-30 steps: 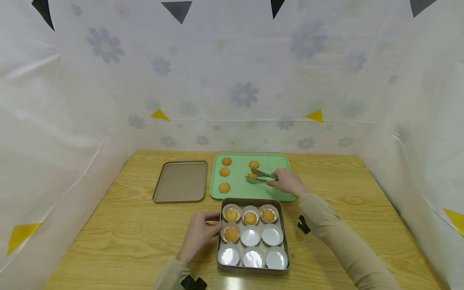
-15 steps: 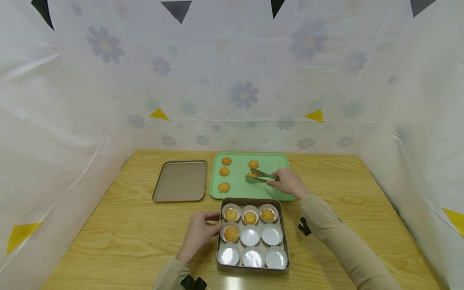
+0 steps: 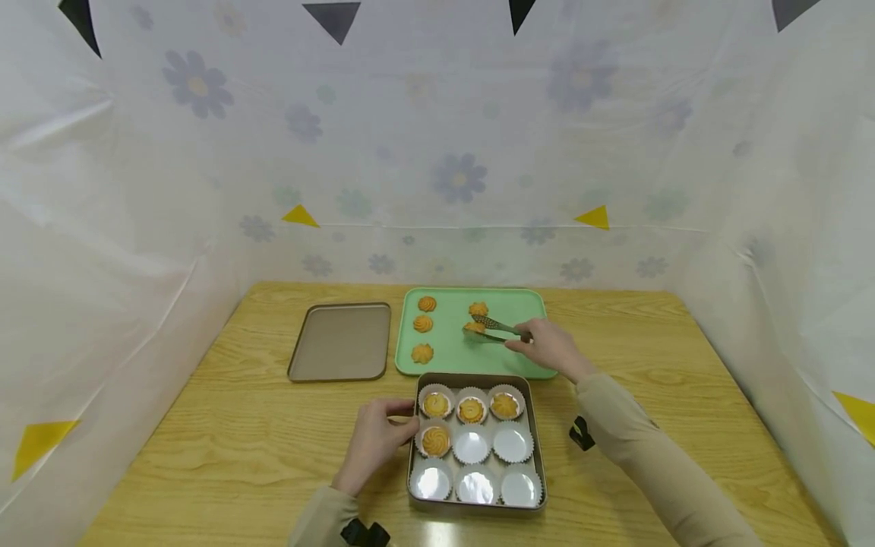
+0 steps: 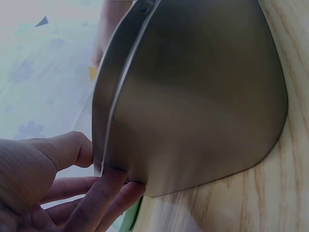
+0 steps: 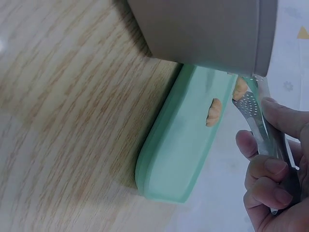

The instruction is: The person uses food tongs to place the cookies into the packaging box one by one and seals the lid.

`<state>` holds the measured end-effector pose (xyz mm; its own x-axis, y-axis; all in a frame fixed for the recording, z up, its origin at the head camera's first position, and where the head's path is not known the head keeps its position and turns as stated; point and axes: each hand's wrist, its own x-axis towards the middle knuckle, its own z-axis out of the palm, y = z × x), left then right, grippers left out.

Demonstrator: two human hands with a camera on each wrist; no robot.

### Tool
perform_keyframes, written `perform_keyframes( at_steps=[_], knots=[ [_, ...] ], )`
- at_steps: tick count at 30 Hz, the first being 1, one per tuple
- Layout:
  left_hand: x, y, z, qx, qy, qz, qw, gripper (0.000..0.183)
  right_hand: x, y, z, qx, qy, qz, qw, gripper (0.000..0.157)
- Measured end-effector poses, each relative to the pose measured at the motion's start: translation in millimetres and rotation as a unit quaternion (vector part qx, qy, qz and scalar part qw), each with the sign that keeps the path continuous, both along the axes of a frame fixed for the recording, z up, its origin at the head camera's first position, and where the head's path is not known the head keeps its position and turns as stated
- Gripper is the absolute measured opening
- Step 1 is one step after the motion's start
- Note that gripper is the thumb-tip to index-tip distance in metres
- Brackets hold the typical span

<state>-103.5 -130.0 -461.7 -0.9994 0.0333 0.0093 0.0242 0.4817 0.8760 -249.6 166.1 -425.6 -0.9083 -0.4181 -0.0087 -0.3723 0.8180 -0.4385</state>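
Note:
My right hand (image 3: 548, 346) grips a pair of serving tongs (image 5: 253, 108) over the green tray (image 3: 447, 368). Between the perforated tong tips is a piped cookie (image 5: 240, 88), held just above the tray. Another cookie (image 3: 478, 308) lies right behind the tongs. My left hand (image 3: 379, 439) holds the left wall of a rectangular metal tin (image 4: 203, 106), thumb at its rim and fingertips against its outer side. White paper cups (image 3: 472, 444) line the tin in rows. Cookies (image 3: 435, 441) sit in the back row's cups and the left cup of the middle row; the other cups hold nothing.
Along the tray's left side lie three more cookies (image 3: 422, 324). A shallow brown square tray or lid (image 3: 342, 342) lies left of the green tray. Everything stands on a wooden table (image 3: 239, 456), with a floral curtain (image 3: 458, 251) behind it.
The right hand has shifted slightly to the right, and the tongs have risen a little with the cookie between their tips. The left hand and the tin have not moved.

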Motion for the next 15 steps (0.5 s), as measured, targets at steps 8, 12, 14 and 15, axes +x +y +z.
perform_keyframes(
  at_steps=[8, 12, 14, 15],
  knots=[
    [-0.6, -1, -0.6, -0.004, -0.007, 0.001, 1.0, 0.035, 13.0, 9, 2.7, -0.021, 0.026, 0.006, 0.999, 0.046],
    [-1.8, -2, -1.2, -0.01, -0.007, 0.003, 0.9999, 0.035, 21.6, 13, 6.5, -0.037, 0.033, 0.013, 0.999, 0.048],
    [-2.2, -2, -1.6, -0.01, -0.005, 0.002, 0.9999, 0.035, 24.9, 15, 7.1, -0.041, 0.041, 0.02, 0.998, 0.048],
    [-2.3, -2, -1.7, -0.01, -0.004, 0.002, 0.9999, 0.035, 26.6, 16, 7.2, -0.043, 0.047, 0.024, 0.998, 0.047]
  ],
)
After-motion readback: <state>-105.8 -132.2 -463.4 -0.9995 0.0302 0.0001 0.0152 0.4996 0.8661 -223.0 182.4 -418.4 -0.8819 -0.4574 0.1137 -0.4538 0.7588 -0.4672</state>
